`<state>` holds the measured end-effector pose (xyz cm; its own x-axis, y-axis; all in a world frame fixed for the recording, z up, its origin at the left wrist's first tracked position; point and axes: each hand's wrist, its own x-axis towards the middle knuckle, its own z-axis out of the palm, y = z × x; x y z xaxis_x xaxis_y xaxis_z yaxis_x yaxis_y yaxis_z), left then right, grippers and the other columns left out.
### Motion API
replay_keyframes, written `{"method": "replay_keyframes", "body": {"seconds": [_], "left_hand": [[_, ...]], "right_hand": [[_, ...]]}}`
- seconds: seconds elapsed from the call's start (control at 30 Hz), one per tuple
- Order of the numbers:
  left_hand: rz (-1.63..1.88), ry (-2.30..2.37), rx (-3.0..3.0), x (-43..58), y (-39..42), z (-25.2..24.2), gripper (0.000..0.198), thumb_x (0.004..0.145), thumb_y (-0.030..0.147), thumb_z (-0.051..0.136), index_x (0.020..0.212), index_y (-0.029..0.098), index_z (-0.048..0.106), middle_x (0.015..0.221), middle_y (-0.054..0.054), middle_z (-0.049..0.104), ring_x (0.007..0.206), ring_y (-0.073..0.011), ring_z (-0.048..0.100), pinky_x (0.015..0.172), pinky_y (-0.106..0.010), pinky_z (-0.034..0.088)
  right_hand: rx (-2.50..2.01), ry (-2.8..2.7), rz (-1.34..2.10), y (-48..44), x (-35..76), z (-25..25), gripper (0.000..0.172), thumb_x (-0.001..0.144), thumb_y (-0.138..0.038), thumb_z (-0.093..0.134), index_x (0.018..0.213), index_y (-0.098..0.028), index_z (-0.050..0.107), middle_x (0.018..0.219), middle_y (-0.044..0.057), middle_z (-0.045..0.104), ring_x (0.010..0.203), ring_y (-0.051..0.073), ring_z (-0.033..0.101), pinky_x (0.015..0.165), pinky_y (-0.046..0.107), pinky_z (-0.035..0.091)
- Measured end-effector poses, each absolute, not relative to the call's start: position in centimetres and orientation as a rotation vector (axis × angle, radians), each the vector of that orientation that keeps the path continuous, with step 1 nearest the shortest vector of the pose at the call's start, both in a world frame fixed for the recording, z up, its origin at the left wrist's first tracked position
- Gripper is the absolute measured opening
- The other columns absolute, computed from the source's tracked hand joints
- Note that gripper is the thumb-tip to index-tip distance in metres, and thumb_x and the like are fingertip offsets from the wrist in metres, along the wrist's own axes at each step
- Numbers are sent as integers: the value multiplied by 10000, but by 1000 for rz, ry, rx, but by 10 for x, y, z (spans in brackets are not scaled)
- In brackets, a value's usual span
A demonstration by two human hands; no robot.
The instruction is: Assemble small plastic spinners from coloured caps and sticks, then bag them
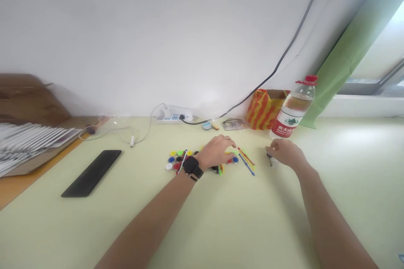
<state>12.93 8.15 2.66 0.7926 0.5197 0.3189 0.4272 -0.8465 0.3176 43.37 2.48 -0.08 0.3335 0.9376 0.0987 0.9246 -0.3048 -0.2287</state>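
My left hand (217,151), with a dark watch on its wrist, is over the middle of a spread of small coloured discs. Its thumb and forefinger are apart and bent down near a blue disc (235,160), with nothing visible between them. Part of the spread is hidden under it. To its right lie thin arrow-like sticks, among them a blue stick (246,164) and a red stick (248,156). Farther right, my right hand (285,153) pinches a thin black stick (270,160) low over the table. A small whitish piece beside that stick is too blurred to name.
Behind my right hand stand a water bottle (292,113) and a red-and-yellow bag (263,111). A power strip (174,115) with cables lies along the wall. On the left are a flat black slab (91,173) and a cardboard box (28,101) with white envelope-like items.
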Motion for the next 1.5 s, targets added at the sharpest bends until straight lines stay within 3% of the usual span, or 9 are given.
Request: {"method": "replay_keyframes", "body": {"seconds": [0.1,0.33,0.5,0.7,0.83,1.0,1.2,1.4,1.5], "left_hand": [[628,759,2728,123,86,30,252,934,337,616,1134,205,694,1202,-76,700,1126,-270,625,1002,-402,480],[648,825,2644,114,90,37,225,936,375,614,1073,225,709,1157,-58,729,1094,-270,650,950,-391,501],[698,760,2560,114,87,47,231,932,361,621,1089,221,716,1090,-54,746,992,-238,675,887,-363,528],[809,716,2339,126,79,47,297,931,376,632,1132,178,725,1101,-84,763,935,-214,712,803,-314,577],[925,618,2164,138,75,42,285,970,318,581,1180,193,727,1109,-68,780,928,-188,738,801,-293,599],[1091,671,2007,147,73,35,233,939,313,644,1099,177,744,1045,-82,786,935,-205,751,820,-319,620],[1154,564,2023,146,70,38,152,902,231,665,1029,167,719,1018,-72,732,947,-180,727,911,-327,609],[1026,536,2303,139,67,46,208,849,161,634,1036,193,720,1073,-64,671,874,-151,662,808,-277,583],[936,568,2387,139,64,48,156,828,181,637,975,191,687,967,-38,679,780,-144,637,739,-271,550]], "right_hand": [[-2370,-1718,123,23,446,-7,250,805,-478,683,757,-234,705,896,86,752,812,258,694,643,332,465],[-2286,-1768,178,27,444,-16,188,751,-418,731,773,-234,700,883,75,763,815,258,700,668,337,482],[-1982,-1612,256,30,426,-5,160,778,-362,696,857,-225,718,864,74,762,769,241,691,731,370,526],[-1144,-1252,1015,26,362,14,291,812,-440,744,1002,-222,718,1060,83,751,968,245,705,947,428,555],[-950,-1150,1173,24,332,15,304,752,-390,835,987,-242,710,1077,56,737,1057,231,682,1030,414,510],[-967,-1000,1129,24,319,10,315,724,-412,859,913,-247,670,1033,33,709,1042,226,668,963,388,528],[-1046,-1012,1241,21,320,15,267,794,-440,772,921,-210,722,846,35,661,755,162,592,693,297,496],[-1065,-1161,1269,16,324,23,171,766,-336,736,846,-199,671,735,-2,608,667,139,537,657,283,451],[-1133,-1291,1222,12,321,27,96,764,-280,645,788,-206,588,671,-27,549,609,130,494,593,263,406]]}}
